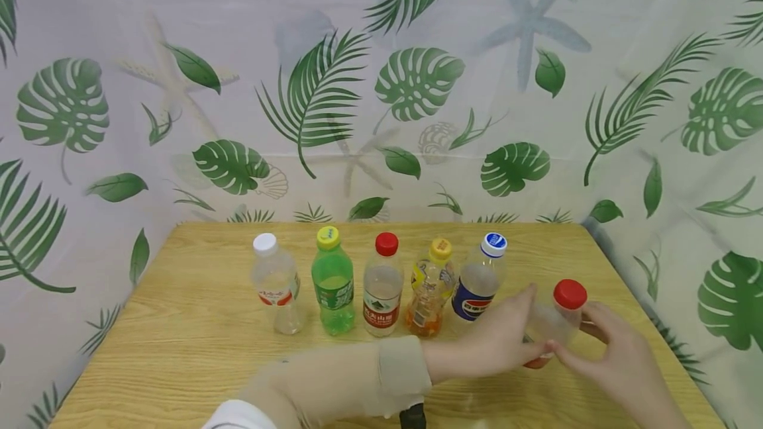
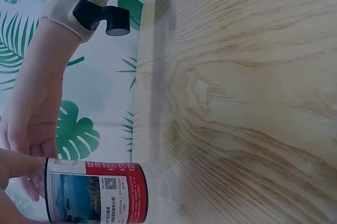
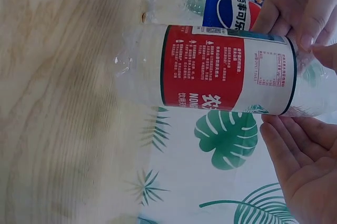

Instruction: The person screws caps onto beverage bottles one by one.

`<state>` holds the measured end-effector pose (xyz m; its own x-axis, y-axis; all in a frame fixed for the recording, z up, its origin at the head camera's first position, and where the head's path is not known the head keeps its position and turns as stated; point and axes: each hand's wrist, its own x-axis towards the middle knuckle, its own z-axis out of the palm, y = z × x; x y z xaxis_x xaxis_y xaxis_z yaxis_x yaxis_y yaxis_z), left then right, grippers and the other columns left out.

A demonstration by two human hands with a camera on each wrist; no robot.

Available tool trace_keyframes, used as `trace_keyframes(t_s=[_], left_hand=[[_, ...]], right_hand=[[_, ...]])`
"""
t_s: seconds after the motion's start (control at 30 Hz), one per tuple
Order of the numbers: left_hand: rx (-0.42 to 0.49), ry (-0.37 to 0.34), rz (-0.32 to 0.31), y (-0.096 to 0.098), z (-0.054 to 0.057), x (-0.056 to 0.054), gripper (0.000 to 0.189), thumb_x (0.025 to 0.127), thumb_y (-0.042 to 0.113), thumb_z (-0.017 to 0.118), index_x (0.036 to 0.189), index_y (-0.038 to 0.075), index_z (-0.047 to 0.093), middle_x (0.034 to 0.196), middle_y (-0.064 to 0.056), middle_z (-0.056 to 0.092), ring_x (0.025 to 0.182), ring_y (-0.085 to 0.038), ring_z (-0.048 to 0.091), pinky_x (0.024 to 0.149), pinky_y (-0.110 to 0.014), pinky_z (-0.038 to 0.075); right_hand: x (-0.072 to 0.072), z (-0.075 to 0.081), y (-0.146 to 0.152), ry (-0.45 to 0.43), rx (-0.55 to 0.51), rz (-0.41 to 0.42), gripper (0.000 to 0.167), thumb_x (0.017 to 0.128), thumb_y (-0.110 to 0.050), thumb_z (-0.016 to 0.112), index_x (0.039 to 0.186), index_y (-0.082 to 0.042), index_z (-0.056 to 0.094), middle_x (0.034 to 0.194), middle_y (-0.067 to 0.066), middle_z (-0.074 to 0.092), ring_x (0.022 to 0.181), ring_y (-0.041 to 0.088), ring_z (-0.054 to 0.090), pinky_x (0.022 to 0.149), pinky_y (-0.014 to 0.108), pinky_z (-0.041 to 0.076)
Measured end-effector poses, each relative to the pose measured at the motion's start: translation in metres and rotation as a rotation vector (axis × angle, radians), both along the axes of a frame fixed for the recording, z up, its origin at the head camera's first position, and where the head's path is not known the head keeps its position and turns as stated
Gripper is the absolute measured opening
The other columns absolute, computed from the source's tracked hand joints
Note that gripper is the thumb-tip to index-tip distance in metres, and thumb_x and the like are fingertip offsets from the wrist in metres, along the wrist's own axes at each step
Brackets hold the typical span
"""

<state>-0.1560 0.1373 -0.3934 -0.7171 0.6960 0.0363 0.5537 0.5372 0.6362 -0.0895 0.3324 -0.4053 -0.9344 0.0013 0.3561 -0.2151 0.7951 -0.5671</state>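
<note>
A clear plastic water bottle (image 1: 553, 324) with a red cap (image 1: 570, 294) is between my two hands at the right of the table. My left hand (image 1: 501, 339), slightly blurred, grips it from the left. On the other side, my right hand (image 1: 620, 356) holds it between thumb and fingers. The right wrist view shows the bottle's red and white label (image 3: 210, 66), with the hands around the part above it. Whether its base touches the table cannot be told. Just left of it stands a cola bottle (image 1: 479, 277) with a blue label, partly hidden by my left hand.
Further left, in a row, stand an orange drink bottle (image 1: 430, 286), another red-capped water bottle (image 1: 383, 290), a green bottle (image 1: 332, 283) and a white-capped clear bottle (image 1: 277, 283). The wooden table (image 1: 179, 323) meets a leaf-patterned cloth (image 1: 357, 118) behind and at the sides.
</note>
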Motion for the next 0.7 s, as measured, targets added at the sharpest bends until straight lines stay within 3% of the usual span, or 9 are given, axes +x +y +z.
trace_keyframes(t_s=[0.1, 0.23, 0.3, 0.37, 0.5, 0.57, 0.63, 0.7], left_hand=[[-0.005, -0.015, 0.043, 0.007, -0.001, 0.000, 0.079, 0.102, 0.039, 0.072, 0.164, 0.008, 0.034, 0.159, 0.001, 0.054, 0.129, 0.001, 0.062, 0.097, -0.011, 0.053], [0.013, -0.050, 0.097, 0.015, -0.005, -0.004, 0.072, 0.103, 0.032, 0.072, 0.162, 0.008, 0.037, 0.154, 0.001, 0.059, 0.125, -0.001, 0.064, 0.093, -0.014, 0.055], [0.025, -0.063, 0.119, 0.017, -0.006, -0.006, 0.073, 0.103, 0.031, 0.071, 0.162, 0.008, 0.036, 0.155, -0.001, 0.058, 0.127, -0.002, 0.063, 0.093, -0.015, 0.055], [0.038, -0.079, 0.143, 0.019, -0.008, -0.007, 0.076, 0.103, 0.030, 0.072, 0.164, 0.007, 0.033, 0.155, -0.001, 0.059, 0.120, -0.001, 0.064, 0.089, -0.014, 0.055], [0.083, -0.140, 0.176, 0.018, -0.008, -0.006, 0.082, 0.104, 0.024, 0.070, 0.168, 0.007, 0.023, 0.158, -0.003, 0.056, 0.088, 0.000, 0.064, 0.069, -0.013, 0.051], [0.106, -0.161, 0.181, 0.017, -0.008, -0.004, 0.084, 0.104, 0.023, 0.070, 0.169, 0.007, 0.019, 0.161, -0.003, 0.052, 0.083, -0.001, 0.064, 0.066, -0.014, 0.050], [0.133, -0.184, 0.175, 0.015, -0.008, -0.003, 0.085, 0.104, 0.023, 0.068, 0.170, 0.007, 0.017, 0.164, -0.004, 0.048, 0.090, -0.001, 0.066, 0.072, -0.014, 0.053], [0.156, -0.191, 0.168, 0.013, -0.010, -0.002, 0.086, 0.104, 0.027, 0.068, 0.170, 0.006, 0.017, 0.168, -0.005, 0.043, 0.112, -0.001, 0.064, 0.089, -0.016, 0.055]], right_hand=[[-0.004, -0.001, 0.002, -0.003, -0.009, -0.010, 0.057, 0.078, -0.011, 0.095, 0.129, -0.003, 0.070, 0.124, 0.017, 0.072, 0.105, -0.033, 0.040, 0.080, -0.007, 0.042], [-0.012, -0.003, 0.004, 0.014, -0.022, -0.035, 0.052, 0.079, -0.012, 0.095, 0.125, -0.004, 0.071, 0.120, 0.003, 0.071, 0.104, -0.033, 0.042, 0.081, -0.007, 0.042], [-0.017, -0.003, 0.004, 0.017, -0.028, -0.039, 0.050, 0.080, -0.013, 0.095, 0.123, -0.004, 0.072, 0.119, 0.001, 0.071, 0.103, -0.032, 0.043, 0.081, -0.007, 0.043], [-0.021, -0.004, 0.004, 0.012, -0.034, -0.036, 0.048, 0.081, -0.015, 0.094, 0.123, -0.005, 0.072, 0.120, 0.004, 0.072, 0.103, -0.032, 0.043, 0.082, -0.007, 0.043], [-0.027, -0.007, 0.004, 0.006, -0.044, -0.016, 0.046, 0.083, -0.014, 0.092, 0.123, -0.003, 0.072, 0.122, 0.018, 0.072, 0.104, -0.031, 0.042, 0.082, -0.007, 0.043], [-0.029, -0.008, 0.005, 0.009, -0.045, -0.015, 0.045, 0.083, -0.012, 0.092, 0.122, -0.002, 0.071, 0.121, 0.019, 0.072, 0.104, -0.031, 0.042, 0.083, -0.007, 0.043], [-0.032, -0.010, 0.005, 0.014, -0.044, -0.025, 0.045, 0.084, -0.012, 0.091, 0.122, -0.002, 0.071, 0.122, 0.020, 0.071, 0.104, -0.031, 0.042, 0.083, -0.007, 0.042], [-0.035, -0.011, 0.006, 0.019, -0.049, -0.035, 0.045, 0.084, -0.012, 0.090, 0.123, -0.001, 0.071, 0.122, 0.019, 0.072, 0.103, -0.032, 0.041, 0.083, -0.008, 0.041]])
